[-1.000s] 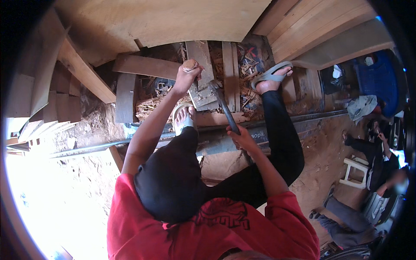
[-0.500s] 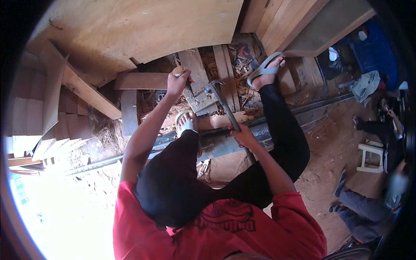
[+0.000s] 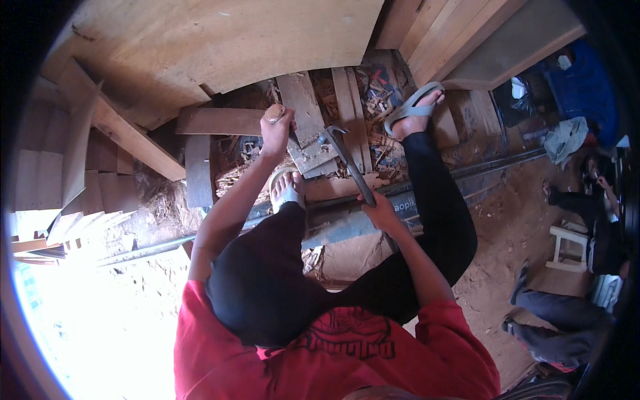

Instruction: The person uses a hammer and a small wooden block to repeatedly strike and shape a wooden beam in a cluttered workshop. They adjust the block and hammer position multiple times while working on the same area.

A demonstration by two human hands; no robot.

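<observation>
My left hand (image 3: 276, 135) is closed round the wooden handle (image 3: 273, 114) of a chisel-like tool, its dark shaft pointing down to a pale wooden board (image 3: 307, 150) with chips on it. My right hand (image 3: 380, 213) grips the long handle of a claw hammer (image 3: 353, 173), whose head is just right of the tool, over the board. The tool's tip is too small to make out clearly. My sandalled left foot (image 3: 287, 190) is below the board; my right foot (image 3: 413, 117) is to its right.
Wood scraps (image 3: 377, 100) lie among planks. A large plywood sheet (image 3: 233, 40) is above, stacked boards (image 3: 100, 187) at left, a metal rail (image 3: 160, 248) crosses below. At right are a blue plastic object (image 3: 580, 100), a white stool (image 3: 567, 247) and other people's legs (image 3: 553, 303).
The camera's view has shifted slightly. Both hands keep their grips on the tools, with only small movements of the left hand and the hammer over the board.
</observation>
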